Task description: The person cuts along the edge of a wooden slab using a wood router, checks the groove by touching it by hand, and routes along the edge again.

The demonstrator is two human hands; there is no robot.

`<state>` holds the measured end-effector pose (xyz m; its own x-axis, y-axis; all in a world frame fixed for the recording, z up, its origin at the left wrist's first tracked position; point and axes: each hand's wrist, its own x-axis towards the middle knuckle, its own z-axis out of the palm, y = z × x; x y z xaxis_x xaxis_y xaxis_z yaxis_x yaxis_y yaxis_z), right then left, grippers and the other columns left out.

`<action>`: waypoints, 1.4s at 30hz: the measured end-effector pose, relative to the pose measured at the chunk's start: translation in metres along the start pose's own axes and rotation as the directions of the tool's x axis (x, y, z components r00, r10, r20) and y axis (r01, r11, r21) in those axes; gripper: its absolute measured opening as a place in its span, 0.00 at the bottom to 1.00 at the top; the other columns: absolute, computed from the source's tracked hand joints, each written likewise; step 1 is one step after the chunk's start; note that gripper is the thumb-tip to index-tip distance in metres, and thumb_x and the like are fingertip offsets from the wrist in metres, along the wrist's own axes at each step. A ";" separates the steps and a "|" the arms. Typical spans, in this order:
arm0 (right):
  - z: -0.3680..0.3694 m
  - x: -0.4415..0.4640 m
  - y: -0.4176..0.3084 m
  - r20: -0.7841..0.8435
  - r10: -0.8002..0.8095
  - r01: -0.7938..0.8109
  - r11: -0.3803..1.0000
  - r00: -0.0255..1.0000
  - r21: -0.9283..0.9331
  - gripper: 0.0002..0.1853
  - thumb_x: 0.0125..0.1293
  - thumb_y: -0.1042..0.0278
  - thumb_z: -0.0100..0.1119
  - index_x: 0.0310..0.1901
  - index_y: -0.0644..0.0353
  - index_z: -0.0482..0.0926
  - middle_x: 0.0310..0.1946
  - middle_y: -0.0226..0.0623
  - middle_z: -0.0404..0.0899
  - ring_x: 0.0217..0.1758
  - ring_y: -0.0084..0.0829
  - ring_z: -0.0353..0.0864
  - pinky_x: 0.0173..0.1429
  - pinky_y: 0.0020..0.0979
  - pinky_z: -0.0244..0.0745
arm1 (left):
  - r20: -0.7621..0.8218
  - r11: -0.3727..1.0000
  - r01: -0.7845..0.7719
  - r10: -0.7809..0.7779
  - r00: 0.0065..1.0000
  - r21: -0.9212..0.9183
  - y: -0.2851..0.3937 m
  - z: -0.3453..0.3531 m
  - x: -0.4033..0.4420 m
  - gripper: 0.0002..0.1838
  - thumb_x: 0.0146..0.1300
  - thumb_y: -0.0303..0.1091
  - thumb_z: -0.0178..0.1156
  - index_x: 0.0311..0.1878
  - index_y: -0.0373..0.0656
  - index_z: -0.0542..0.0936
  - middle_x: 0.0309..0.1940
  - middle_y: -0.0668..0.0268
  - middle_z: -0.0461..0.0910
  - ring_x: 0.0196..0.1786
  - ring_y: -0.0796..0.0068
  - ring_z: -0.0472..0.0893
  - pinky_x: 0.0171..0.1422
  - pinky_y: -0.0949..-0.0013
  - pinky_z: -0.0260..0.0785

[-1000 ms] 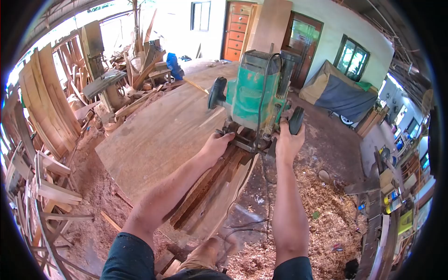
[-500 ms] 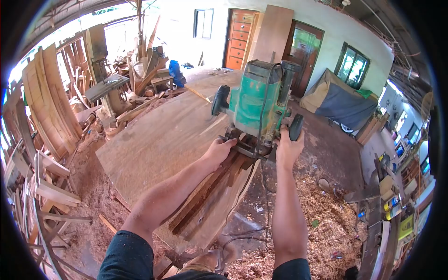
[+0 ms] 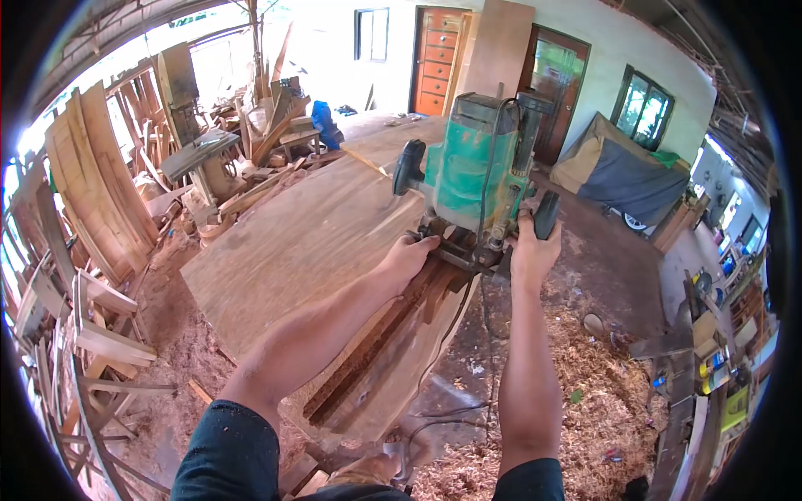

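Observation:
A green power router [image 3: 474,167] with black side knobs stands upright over a long dark-brown wooden piece [image 3: 368,351], which lies on a wide wooden board [image 3: 284,242]. My left hand [image 3: 411,257] is closed on the left end of the router's metal base, thumb on top. On the other side my right hand [image 3: 535,250] grips the base's right side, just beside the right black knob [image 3: 546,215]. The bit and the underside of the base are hidden. A black cord [image 3: 487,192] hangs down the router's front and runs toward the floor.
Wood shavings [image 3: 576,401] cover the floor at the right. Chair frames [image 3: 109,334] and tall planks [image 3: 100,175] stand at the left. A covered object [image 3: 626,179] sits by the wall. Tools and cans [image 3: 713,371] line the right edge. Cord loops lie near my legs.
The whole view has shifted slightly, so the scene sits further right. Both hands keep their hold on the router, which shows little movement relative to the board.

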<state>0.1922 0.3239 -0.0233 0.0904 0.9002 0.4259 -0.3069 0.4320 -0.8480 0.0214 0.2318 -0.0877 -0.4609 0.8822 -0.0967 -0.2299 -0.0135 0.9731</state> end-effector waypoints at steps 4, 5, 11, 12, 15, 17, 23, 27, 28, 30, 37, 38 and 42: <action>-0.001 0.005 0.001 0.010 -0.006 0.007 1.000 1.000 -0.030 0.18 0.63 0.66 0.67 0.49 0.67 0.74 0.38 0.36 0.77 0.32 0.24 0.80 0.29 0.28 0.81 | 0.000 0.998 0.021 -0.021 1.000 0.066 0.006 0.000 0.000 0.17 0.69 0.42 0.62 0.43 0.33 0.82 0.36 0.59 0.84 0.37 0.69 0.83 0.42 0.63 0.75; -0.002 0.007 0.002 0.010 -0.003 0.003 1.000 1.000 -0.027 0.18 0.63 0.66 0.67 0.49 0.67 0.75 0.37 0.36 0.77 0.32 0.24 0.80 0.29 0.28 0.81 | -0.003 0.998 0.012 -0.012 1.000 0.059 0.009 0.003 -0.001 0.18 0.70 0.42 0.61 0.43 0.32 0.82 0.34 0.59 0.84 0.35 0.70 0.82 0.40 0.62 0.74; -0.002 0.015 0.004 0.013 0.014 -0.013 0.999 1.000 -0.045 0.18 0.63 0.66 0.67 0.49 0.66 0.75 0.36 0.35 0.76 0.33 0.24 0.80 0.30 0.28 0.81 | -0.005 1.000 -0.005 0.004 1.000 -0.007 0.008 0.011 0.010 0.19 0.72 0.42 0.59 0.47 0.30 0.80 0.36 0.58 0.83 0.34 0.70 0.80 0.39 0.62 0.73; -0.002 0.018 0.006 0.012 0.013 -0.012 0.999 1.000 -0.047 0.18 0.63 0.66 0.67 0.50 0.67 0.75 0.36 0.35 0.76 0.33 0.24 0.79 0.30 0.28 0.81 | -0.012 1.000 0.001 -0.001 1.000 0.006 0.008 0.011 0.012 0.20 0.71 0.43 0.60 0.48 0.30 0.79 0.37 0.58 0.83 0.35 0.70 0.80 0.41 0.62 0.73; -0.001 0.026 0.011 0.015 0.008 -0.008 0.999 1.000 -0.032 0.17 0.63 0.67 0.66 0.49 0.67 0.75 0.36 0.35 0.76 0.33 0.23 0.79 0.30 0.28 0.81 | -0.032 0.999 0.017 -0.016 0.999 0.027 0.006 0.013 0.024 0.21 0.71 0.43 0.60 0.50 0.29 0.78 0.42 0.57 0.83 0.41 0.70 0.80 0.46 0.63 0.73; 0.000 0.031 0.015 0.020 0.013 -0.013 1.000 1.000 -0.028 0.17 0.63 0.68 0.66 0.49 0.67 0.74 0.36 0.35 0.76 0.32 0.24 0.79 0.30 0.28 0.81 | -0.026 1.000 0.027 -0.026 0.999 0.010 -0.001 0.011 0.036 0.21 0.71 0.43 0.61 0.50 0.29 0.78 0.44 0.57 0.83 0.44 0.71 0.80 0.48 0.63 0.72; 0.000 0.044 0.020 0.030 0.007 -0.006 1.000 1.000 -0.015 0.17 0.63 0.69 0.65 0.50 0.67 0.74 0.37 0.35 0.76 0.32 0.24 0.79 0.29 0.28 0.80 | 0.019 0.999 0.034 -0.033 0.999 -0.034 -0.006 0.013 0.056 0.21 0.70 0.43 0.61 0.50 0.29 0.79 0.43 0.58 0.83 0.44 0.70 0.79 0.48 0.63 0.72; 0.004 0.055 0.028 -0.005 -0.036 0.036 0.999 0.999 0.015 0.16 0.63 0.70 0.66 0.49 0.66 0.75 0.31 0.32 0.76 0.24 0.21 0.74 0.24 0.28 0.71 | 0.049 0.999 0.028 -0.026 0.998 -0.033 -0.005 0.017 0.066 0.20 0.70 0.43 0.61 0.48 0.30 0.79 0.41 0.58 0.83 0.42 0.71 0.80 0.45 0.62 0.72; 0.005 0.059 0.033 -0.024 -0.057 0.058 0.998 0.998 0.035 0.15 0.63 0.70 0.66 0.49 0.65 0.76 0.28 0.31 0.76 0.19 0.19 0.71 0.22 0.27 0.66 | 0.066 0.998 0.024 -0.020 0.998 -0.053 -0.004 0.019 0.067 0.20 0.71 0.42 0.61 0.48 0.30 0.79 0.41 0.59 0.83 0.41 0.71 0.80 0.44 0.62 0.73; 0.005 0.066 0.040 -0.033 -0.090 0.090 0.996 0.995 0.002 0.15 0.62 0.70 0.66 0.48 0.65 0.76 0.28 0.31 0.76 0.19 0.19 0.71 0.23 0.27 0.66 | -0.002 1.000 0.024 -0.024 1.000 0.016 -0.003 0.023 0.073 0.19 0.71 0.41 0.60 0.47 0.30 0.79 0.40 0.59 0.83 0.40 0.70 0.81 0.43 0.61 0.73; 0.006 0.080 0.044 -0.046 -0.046 0.043 0.997 0.998 -0.064 0.14 0.61 0.70 0.65 0.47 0.65 0.77 0.28 0.31 0.76 0.21 0.19 0.71 0.25 0.27 0.67 | 0.017 0.999 -0.020 0.021 1.000 -0.034 0.001 0.033 0.086 0.16 0.72 0.38 0.59 0.44 0.31 0.82 0.39 0.57 0.86 0.38 0.68 0.85 0.44 0.62 0.77; 0.006 0.083 0.044 -0.045 -0.046 0.043 0.997 0.998 -0.057 0.14 0.61 0.70 0.65 0.46 0.65 0.77 0.29 0.31 0.76 0.22 0.19 0.71 0.25 0.27 0.67 | 0.022 0.999 0.000 0.001 1.000 -0.040 -0.001 0.034 0.091 0.15 0.72 0.38 0.59 0.44 0.32 0.82 0.39 0.57 0.86 0.38 0.68 0.85 0.44 0.63 0.77; 0.005 0.093 0.054 -0.041 -0.058 0.055 0.996 0.997 -0.064 0.14 0.61 0.69 0.66 0.46 0.65 0.77 0.30 0.31 0.77 0.25 0.20 0.72 0.29 0.28 0.68 | 0.001 1.000 0.009 -0.008 1.000 -0.017 -0.004 0.036 0.104 0.15 0.72 0.38 0.58 0.44 0.32 0.82 0.39 0.57 0.86 0.37 0.69 0.85 0.43 0.63 0.77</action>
<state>0.1791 0.4311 -0.0276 0.1472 0.8751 0.4610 -0.2399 0.4837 -0.8417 0.0057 0.3404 -0.0936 -0.4576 0.8830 -0.1046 -0.2488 -0.0142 0.9685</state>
